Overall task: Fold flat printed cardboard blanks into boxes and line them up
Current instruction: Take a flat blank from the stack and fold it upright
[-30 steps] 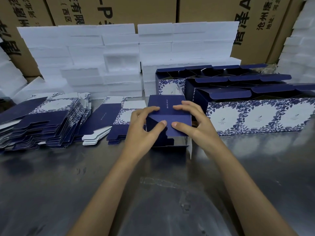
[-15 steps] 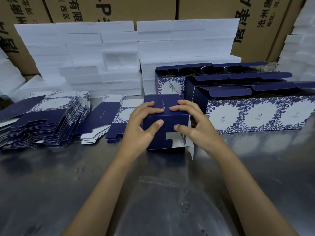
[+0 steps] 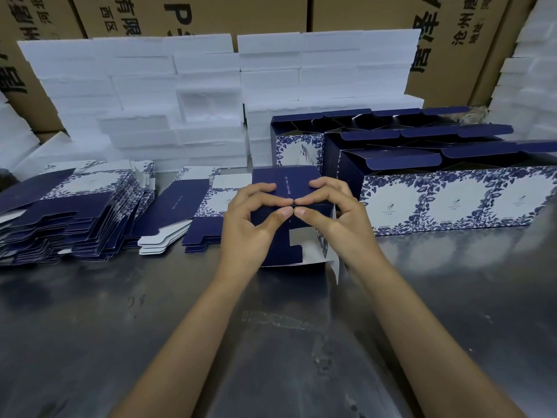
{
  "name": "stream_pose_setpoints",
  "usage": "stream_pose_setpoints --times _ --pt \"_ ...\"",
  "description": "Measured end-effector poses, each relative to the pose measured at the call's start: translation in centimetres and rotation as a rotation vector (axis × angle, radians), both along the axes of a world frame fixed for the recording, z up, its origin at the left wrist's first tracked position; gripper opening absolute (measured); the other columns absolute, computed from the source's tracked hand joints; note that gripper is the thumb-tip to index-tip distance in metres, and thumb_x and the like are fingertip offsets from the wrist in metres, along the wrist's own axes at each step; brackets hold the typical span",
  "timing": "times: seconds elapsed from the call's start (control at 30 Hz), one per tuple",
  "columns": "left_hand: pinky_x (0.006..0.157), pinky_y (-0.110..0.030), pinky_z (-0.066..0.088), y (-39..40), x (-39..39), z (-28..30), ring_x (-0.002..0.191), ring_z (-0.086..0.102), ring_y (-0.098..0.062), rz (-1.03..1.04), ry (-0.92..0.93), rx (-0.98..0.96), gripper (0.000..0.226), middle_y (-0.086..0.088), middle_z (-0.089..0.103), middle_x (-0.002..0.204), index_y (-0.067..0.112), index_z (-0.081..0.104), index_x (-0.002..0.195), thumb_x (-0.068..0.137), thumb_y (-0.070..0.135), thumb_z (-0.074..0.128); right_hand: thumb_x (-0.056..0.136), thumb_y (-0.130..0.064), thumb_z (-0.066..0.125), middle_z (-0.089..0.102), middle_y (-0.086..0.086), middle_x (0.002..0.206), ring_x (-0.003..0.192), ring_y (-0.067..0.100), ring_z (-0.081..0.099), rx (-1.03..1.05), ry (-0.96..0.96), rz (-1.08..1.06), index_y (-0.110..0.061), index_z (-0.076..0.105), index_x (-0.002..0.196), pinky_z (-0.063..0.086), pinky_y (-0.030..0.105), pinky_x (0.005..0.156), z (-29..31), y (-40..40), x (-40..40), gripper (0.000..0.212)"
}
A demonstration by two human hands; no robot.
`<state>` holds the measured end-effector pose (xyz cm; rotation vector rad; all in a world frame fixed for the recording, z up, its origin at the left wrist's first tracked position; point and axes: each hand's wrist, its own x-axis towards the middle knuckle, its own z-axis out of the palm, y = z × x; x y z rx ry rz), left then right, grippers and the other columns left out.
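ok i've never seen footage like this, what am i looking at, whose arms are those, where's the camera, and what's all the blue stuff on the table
There is no machine here. The arms belong to a person, and the single camera sits on their head, looking forward and down, so you see roughly what they see.

The left hand and right hand both grip a dark blue box that is partly folded, fingertips meeting on its top edge. It stands on a shiny metal table.

To the left lie stacks of flat printed blanks, not yet folded. To the right stand finished boxes in rows, lids open, with blue flower borders. Behind are stacked white foam blocks and large brown cartons.
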<state>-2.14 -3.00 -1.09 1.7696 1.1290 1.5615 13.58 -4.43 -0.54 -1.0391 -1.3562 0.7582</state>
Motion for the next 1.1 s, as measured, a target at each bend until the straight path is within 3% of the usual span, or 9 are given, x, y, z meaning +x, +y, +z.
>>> stream_pose_setpoints --times 0.07,0.17,0.37,0.57,0.67,0.77,0.87,1.0,1.1 --pt "0.088 0.001 0.032 0.0 -0.4 0.2 0.119 0.052 0.008 -0.035 0.016 -0.023 0.018 0.014 0.061 0.125 0.031 0.075 0.093 0.085 0.016 0.077 0.084 -0.006 0.08 0.055 -0.003 0.133 0.129 0.003 0.05 -0.026 0.023 0.05 -0.022 0.077 0.09 0.04 0.026 0.111 0.1 0.0 0.4 0.017" --pt "0.084 0.002 0.035 0.1 -1.3 0.5 0.119 0.05 0.013 -0.099 0.021 -0.069 0.02 0.015 0.06 0.13 0.032 0.075 0.097 0.086 0.016 0.076 0.086 -0.006 0.078 0.054 -0.005 0.137 0.132 0.006 0.051 -0.053 0.027 0.121 -0.024 0.078 0.096 0.043 0.039 0.113 0.1 0.1 1.0 0.02" --pt "0.088 -0.003 0.038 0.2 -1.3 0.6 0.117 0.053 0.01 -0.105 0.02 -0.071 0.019 0.013 0.064 0.127 0.029 0.075 0.098 0.086 0.014 0.075 0.085 -0.006 0.079 0.058 -0.008 0.134 0.127 0.0 0.053 -0.053 0.061 0.088 -0.022 0.08 0.095 0.043 0.042 0.113 -0.1 0.4 1.3 0.019" --pt "0.087 -0.008 0.043 0.6 -2.0 0.5 0.119 0.056 0.004 -0.131 0.022 -0.051 0.019 0.008 0.067 0.125 0.023 0.076 0.099 0.087 0.009 0.074 0.086 -0.002 0.077 0.063 -0.006 0.133 0.126 0.005 0.057 -0.029 0.081 0.092 -0.02 0.079 0.093 0.044 0.045 0.113 -0.3 0.5 1.7 0.02" --pt "0.094 -0.015 0.048 0.8 -2.5 0.6 0.124 0.054 0.005 -0.191 0.038 -0.088 0.02 0.013 0.065 0.129 0.027 0.076 0.101 0.09 0.011 0.071 0.086 -0.002 0.077 0.062 -0.007 0.136 0.13 0.006 0.055 -0.047 0.08 0.113 -0.018 0.079 0.097 0.043 0.045 0.114 -0.3 0.6 2.0 0.019" --pt "0.106 -0.034 0.048 0.9 -3.0 0.6 0.127 0.054 0.0 -0.234 0.01 -0.122 0.021 0.012 0.065 0.13 0.025 0.076 0.097 0.093 0.006 0.067 0.087 -0.002 0.075 0.061 -0.008 0.139 0.132 0.007 0.054 -0.055 0.082 0.125 -0.018 0.079 0.099 0.043 0.045 0.115 -0.3 0.8 2.3 0.02" --pt "0.105 -0.042 0.049 0.9 -2.7 0.6 0.124 0.056 -0.003 -0.218 0.001 -0.095 0.023 0.008 0.066 0.127 0.023 0.075 0.09 0.093 0.003 0.065 0.087 -0.001 0.075 0.062 -0.008 0.138 0.132 0.007 0.055 -0.035 0.097 0.114 -0.02 0.079 0.095 0.043 0.045 0.114 -0.4 0.9 2.5 0.021" --pt "0.105 -0.042 0.046 0.6 -1.9 -0.2 0.13 0.049 -0.002 -0.106 0.12 0.018 0.014 0.013 0.058 0.135 0.028 0.069 0.092 0.088 0.016 0.073 0.088 -0.003 0.075 0.054 -0.013 0.148 0.138 0.008 0.05 -0.084 0.131 0.162 -0.026 0.079 0.104 0.044 0.044 0.114 -0.6 1.2 2.9 0.029" --pt "0.118 -0.031 0.021 0.3 -1.3 -0.9 0.151 0.017 -0.01 0.002 0.475 0.193 0.038 0.014 0.038 0.152 0.026 0.06 0.099 0.072 0.042 0.082 0.088 0.006 0.069 0.049 -0.01 0.15 0.13 0.003 0.056 -0.097 0.165 0.149 -0.029 0.078 0.105 0.052 0.032 0.102 -0.6 1.3 3.0 0.039"
